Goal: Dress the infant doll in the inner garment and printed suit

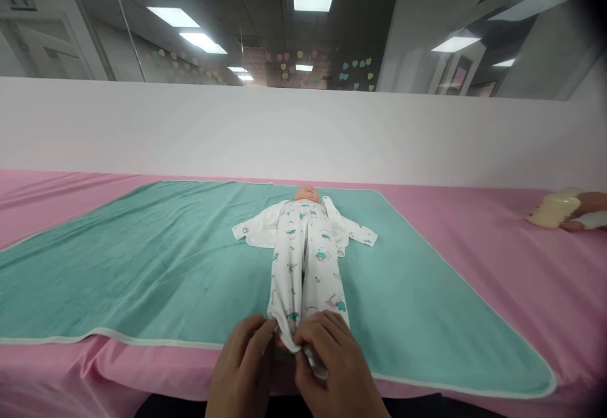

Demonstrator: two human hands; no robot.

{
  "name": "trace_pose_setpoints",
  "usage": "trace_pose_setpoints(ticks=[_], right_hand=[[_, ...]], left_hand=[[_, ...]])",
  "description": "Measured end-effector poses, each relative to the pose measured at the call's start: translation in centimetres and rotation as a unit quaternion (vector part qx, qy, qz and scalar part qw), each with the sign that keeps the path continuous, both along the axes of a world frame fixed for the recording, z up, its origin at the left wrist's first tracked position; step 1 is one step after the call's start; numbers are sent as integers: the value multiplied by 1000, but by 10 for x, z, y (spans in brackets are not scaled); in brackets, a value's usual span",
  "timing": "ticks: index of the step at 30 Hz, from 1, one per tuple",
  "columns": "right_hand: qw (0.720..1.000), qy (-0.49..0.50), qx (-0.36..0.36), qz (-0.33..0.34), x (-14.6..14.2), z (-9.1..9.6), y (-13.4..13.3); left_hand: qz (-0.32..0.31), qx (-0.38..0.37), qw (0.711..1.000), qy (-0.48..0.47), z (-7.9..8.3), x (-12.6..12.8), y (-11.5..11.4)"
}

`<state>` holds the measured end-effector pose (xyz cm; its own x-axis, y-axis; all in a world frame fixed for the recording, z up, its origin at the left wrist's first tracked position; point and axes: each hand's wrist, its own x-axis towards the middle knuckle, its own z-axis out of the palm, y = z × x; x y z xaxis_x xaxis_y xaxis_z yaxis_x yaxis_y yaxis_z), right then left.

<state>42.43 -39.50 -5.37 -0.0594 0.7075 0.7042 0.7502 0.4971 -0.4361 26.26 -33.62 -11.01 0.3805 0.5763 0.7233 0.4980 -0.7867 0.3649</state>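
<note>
A baby doll [307, 194] lies on its back, its head away from me. It is dressed in white printed baby pants [306, 260] and a white top [263, 227], whose sleeves stretch out to both sides. At the near end of the left-side pant leg, my left hand [244, 364] has its fingers closed on the edge of the cuff. My right hand [332, 361] pinches the same cuff from the right, thumb against fingers. A bit of the doll's foot shows under the cloth; the rest is hidden by the cuff and my hands.
Under the doll is a green blanket [417, 317] with a white border, spread over a pink tablecloth [521, 266]. A pale yellow object [552, 208] sits at the right edge beside a brown, limb-like shape. A white wall [303, 133] with glass above it stands behind the table.
</note>
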Motion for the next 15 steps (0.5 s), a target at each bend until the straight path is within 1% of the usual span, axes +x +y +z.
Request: trace_pose_setpoints(ticks=[3,6,10,12,15], right_hand=[[999,29,24,20,-6,5,1],[999,39,33,19,-14,4,4],[997,41,61,18,-17,-4,8],[997,23,66,24,-12,-9,8],[996,-25,70,53,1,-13,2]], left_hand=[[15,48,998,-22,5,2,2],[22,76,997,-13,13,5,3],[34,58,998,21,21,5,5],[43,54,997,35,20,2,4],[36,56,997,44,13,-5,-7]])
